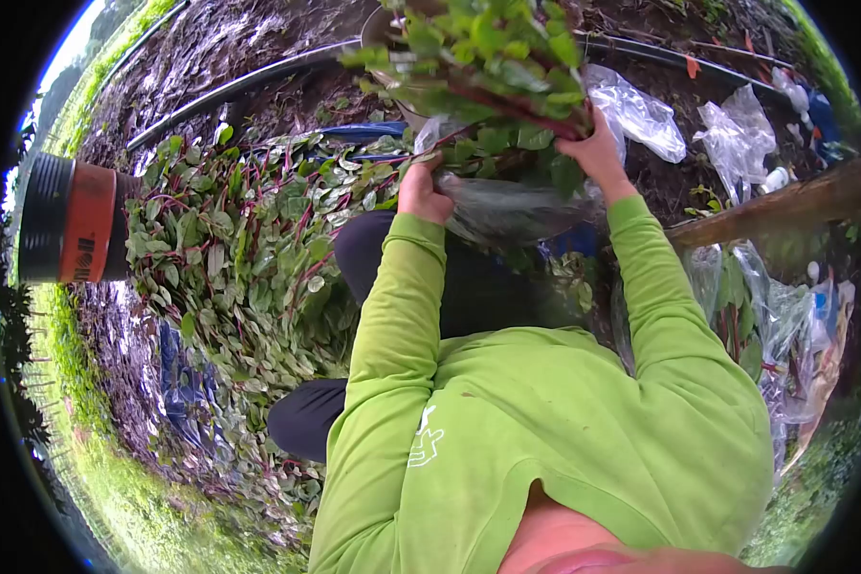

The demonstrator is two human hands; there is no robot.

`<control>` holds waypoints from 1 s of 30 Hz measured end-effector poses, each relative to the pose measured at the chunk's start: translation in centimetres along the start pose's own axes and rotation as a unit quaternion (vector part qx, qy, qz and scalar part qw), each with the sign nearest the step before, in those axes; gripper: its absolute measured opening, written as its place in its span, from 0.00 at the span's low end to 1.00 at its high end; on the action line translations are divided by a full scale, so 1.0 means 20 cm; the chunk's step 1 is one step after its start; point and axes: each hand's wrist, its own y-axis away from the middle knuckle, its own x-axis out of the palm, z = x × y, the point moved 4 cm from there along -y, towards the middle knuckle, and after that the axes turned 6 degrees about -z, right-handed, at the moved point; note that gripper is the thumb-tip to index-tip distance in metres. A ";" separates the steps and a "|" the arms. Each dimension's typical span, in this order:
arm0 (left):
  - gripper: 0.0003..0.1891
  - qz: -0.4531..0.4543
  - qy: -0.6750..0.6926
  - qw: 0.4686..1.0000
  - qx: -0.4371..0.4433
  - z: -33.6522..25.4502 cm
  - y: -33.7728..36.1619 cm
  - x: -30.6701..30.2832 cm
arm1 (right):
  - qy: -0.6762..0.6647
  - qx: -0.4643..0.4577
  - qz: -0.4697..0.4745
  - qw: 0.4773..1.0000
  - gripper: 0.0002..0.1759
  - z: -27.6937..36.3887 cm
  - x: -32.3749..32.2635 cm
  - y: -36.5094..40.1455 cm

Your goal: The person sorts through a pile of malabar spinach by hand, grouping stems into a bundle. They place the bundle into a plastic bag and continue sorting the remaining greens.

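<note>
My right hand (600, 158) is closed round the reddish stems of a bunch of leafy greens (488, 57), whose green leaves spread up and to the left, blurred by motion. Fingers of my left hand (423, 193) grip the edge of a clear plastic bag (517, 209), which hangs between both hands above my lap. Some leaves overlap the bag's mouth in this view. Behind the bunch, a round container (378, 33) is mostly hidden. Beside my left arm lies a large heap of red-stemmed leafy greens (249, 239).
A black bucket with an orange band (88, 222) lies at the heap's left. Loose clear bags (636, 113) are on the soil to the right, near a wooden pole (784, 203). More bags with greens (751, 325) lie beside my right arm. A dark pipe (249, 84) crosses behind.
</note>
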 end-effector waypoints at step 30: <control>0.10 -0.027 -0.327 0.945 0.019 -0.55 0.10 -0.23 | 0.332 0.003 0.162 0.929 0.55 0.22 0.17 0.28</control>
